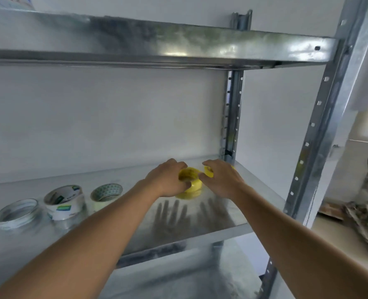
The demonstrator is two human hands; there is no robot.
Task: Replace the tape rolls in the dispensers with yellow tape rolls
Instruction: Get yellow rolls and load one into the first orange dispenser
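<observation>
— Two yellow tape rolls (190,183) on the metal shelf (217,216) are being fetched?
— Yes; one is gripped by the left hand (168,180), another by the right hand (220,180). Lifting is needed next; no dispenser is seen.

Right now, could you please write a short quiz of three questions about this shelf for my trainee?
1. True or false: both hands are on yellow tape rolls.
2. Which roll stands nearest the left hand's wrist: A) green-patterned roll, B) clear roll?
3. What is the shelf made of?

Key:
1. True: the left hand grips the yellow roll stack; the right hand holds another yellow roll.
2. A, the green-patterned roll, not the clear roll.
3. Metal shelf.
</observation>
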